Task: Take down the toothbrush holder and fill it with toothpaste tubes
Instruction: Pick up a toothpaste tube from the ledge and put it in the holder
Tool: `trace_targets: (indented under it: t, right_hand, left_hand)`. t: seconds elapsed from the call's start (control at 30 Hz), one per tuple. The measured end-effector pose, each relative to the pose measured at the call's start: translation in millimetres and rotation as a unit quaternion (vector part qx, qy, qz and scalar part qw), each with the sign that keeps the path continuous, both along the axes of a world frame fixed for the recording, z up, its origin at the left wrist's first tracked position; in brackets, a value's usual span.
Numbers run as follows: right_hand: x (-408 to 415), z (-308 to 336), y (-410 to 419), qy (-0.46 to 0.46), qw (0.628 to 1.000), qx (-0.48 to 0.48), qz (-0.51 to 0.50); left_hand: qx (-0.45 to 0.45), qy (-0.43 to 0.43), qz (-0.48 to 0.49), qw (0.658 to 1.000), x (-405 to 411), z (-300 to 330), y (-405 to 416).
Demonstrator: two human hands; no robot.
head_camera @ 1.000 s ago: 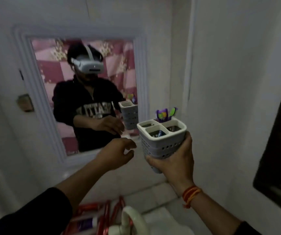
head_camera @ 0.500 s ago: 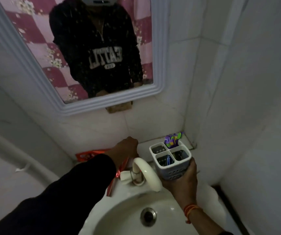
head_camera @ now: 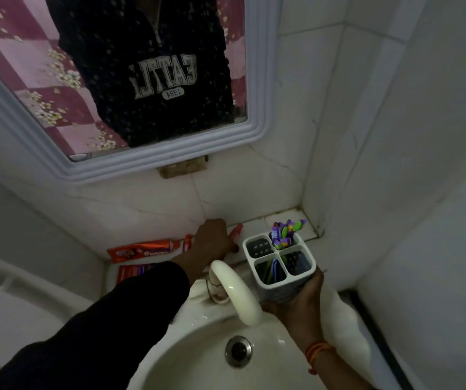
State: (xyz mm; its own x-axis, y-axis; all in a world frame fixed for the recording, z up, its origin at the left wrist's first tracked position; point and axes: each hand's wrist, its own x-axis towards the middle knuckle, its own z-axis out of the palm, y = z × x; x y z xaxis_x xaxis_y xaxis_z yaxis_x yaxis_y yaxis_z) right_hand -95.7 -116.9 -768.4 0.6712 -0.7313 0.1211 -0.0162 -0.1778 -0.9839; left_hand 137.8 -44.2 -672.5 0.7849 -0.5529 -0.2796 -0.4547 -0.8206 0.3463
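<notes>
My right hand [head_camera: 296, 301] grips the white toothbrush holder [head_camera: 282, 266] from below, holding it upright above the sink's back edge. It has four compartments; purple and green toothbrushes stick out of the far one. My left hand [head_camera: 212, 240] rests on the ledge behind the tap, its fingers curled over a red toothpaste tube [head_camera: 235, 231]. An orange-red toothpaste tube [head_camera: 141, 250] lies flat to the left, and another red tube [head_camera: 133, 273] lies nearer, partly hidden by my sleeve.
A curved cream tap [head_camera: 237, 291] rises between my hands. The white sink [head_camera: 198, 361] with its metal drain [head_camera: 238, 351] is below. A white-framed mirror [head_camera: 169, 156] hangs above the ledge. Tiled walls close in on the right.
The view dropped from the mirror to the sink. My right hand brought the holder down beside the tap. My left hand reached the ledge and closed over a red tube.
</notes>
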Motion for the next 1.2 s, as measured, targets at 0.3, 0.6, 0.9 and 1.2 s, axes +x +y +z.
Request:
trace_targets:
  t: [0.3, 0.6, 0.9, 1.2]
  right_hand:
    - [-13, -1, -21, 0.058, 0.995, -0.061, 0.061]
    - [-14, 10, -22, 0.016, 0.996, -0.016, 0.083]
    - [-17, 13, -26, 0.057, 0.993, -0.032, 0.102]
    - [-14, 17, -22, -0.009, 0.976, 0.189, 0.103]
  left_hand:
    - [-0.072, -0.062, -0.109, 0.990, -39, 157, -9]
    - [-0.017, -0.103, -0.187, 0.977, -125, 189, -32]
    - [-0.126, 0.026, -0.121, 0.984, -103, 151, -13]
    - [0.157, -0.009, -0.034, 0.987, -5, 51, 43]
